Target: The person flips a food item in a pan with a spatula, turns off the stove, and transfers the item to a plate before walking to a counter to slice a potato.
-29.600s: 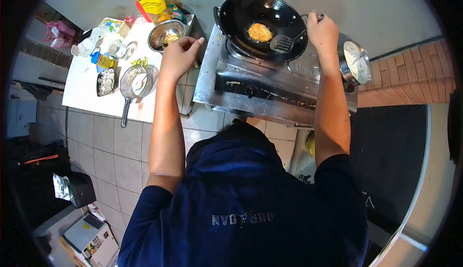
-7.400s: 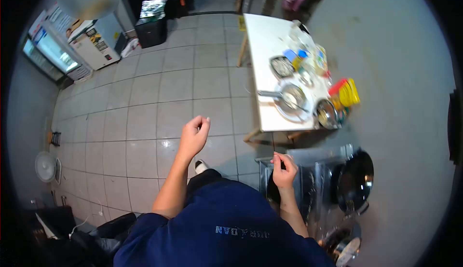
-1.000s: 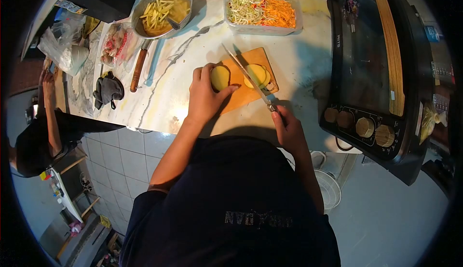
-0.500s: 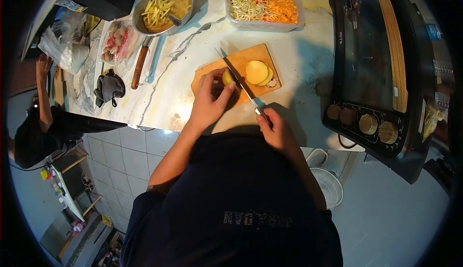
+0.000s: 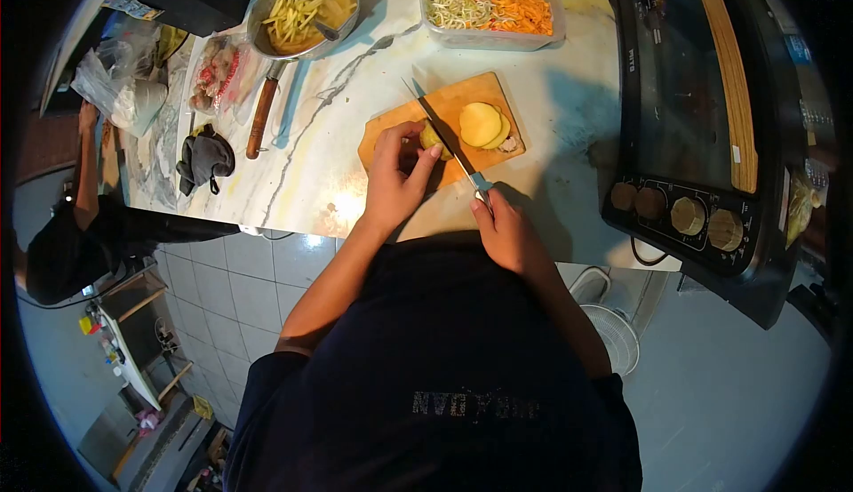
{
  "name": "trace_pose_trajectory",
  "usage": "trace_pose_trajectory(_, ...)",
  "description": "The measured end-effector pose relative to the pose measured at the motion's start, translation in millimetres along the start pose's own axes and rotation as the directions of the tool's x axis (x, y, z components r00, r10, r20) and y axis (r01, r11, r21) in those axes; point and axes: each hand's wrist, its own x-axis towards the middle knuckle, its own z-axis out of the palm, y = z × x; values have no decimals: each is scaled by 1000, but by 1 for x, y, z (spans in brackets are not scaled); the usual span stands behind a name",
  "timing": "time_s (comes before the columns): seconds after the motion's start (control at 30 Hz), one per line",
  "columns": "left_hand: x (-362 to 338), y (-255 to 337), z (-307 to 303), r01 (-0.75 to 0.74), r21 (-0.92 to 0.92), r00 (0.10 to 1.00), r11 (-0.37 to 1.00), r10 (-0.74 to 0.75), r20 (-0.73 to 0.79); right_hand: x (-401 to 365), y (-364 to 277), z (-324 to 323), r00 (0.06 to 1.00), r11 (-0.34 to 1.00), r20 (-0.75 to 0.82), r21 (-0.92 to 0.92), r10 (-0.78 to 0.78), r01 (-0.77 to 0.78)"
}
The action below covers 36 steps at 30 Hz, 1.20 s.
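Observation:
My left hand (image 5: 396,176) is closed on a piece of potato (image 5: 430,139), thumb and fingertips pinching it against the cutting board. In my right hand (image 5: 506,231) is the handle of a kitchen knife (image 5: 456,148), its dark blade lying slantwise along the potato's right side, tip pointing away from me. Two overlapping round potato slices (image 5: 481,125) rest right of the blade, with a small pale scrap (image 5: 508,144) by their lower edge. Beneath all of these is the wooden cutting board (image 5: 384,130), set at an angle on the marble-patterned counter.
Beyond the board stand a pot (image 5: 348,32) of cut strips in liquid and a plastic container (image 5: 498,40) of sprouts and orange shreds. A dark cloth (image 5: 205,160) and plastic bags lie left. A toaster oven (image 5: 684,119) stands right. Another person's arm (image 5: 87,168) shows far left.
The view has shifted slightly, so the board and counter items sit a little higher and further right. Both hands keep their holds on the potato and knife.

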Motion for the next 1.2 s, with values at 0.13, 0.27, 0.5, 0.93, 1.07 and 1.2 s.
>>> trace_pose_trajectory(0.13,3,5,1,-172,69,981,983,177,-82,0,1,3,1000,1000,-22,-31,5,-5)
trace_pose_trajectory(0.27,2,2,1,-228,101,966,968,238,-99,-1,4,6,999,999,-31,-45,9,-10)
trace_pose_trajectory(0.5,2,-8,4,-279,142,947,950,297,-126,-4,-3,8,998,1000,-59,-3,8,-9)
trace_pose_trajectory(0.93,1,-6,5,-276,138,946,951,294,-133,-3,-4,10,998,1000,-54,-3,31,-31)
trace_pose_trajectory(1.07,0,-3,6,-237,98,959,967,249,-138,-3,-1,10,998,1000,-66,16,14,-13)
trace_pose_trajectory(1.2,2,-7,6,-292,169,936,941,318,-153,-3,-7,6,998,1000,-57,13,12,-12)
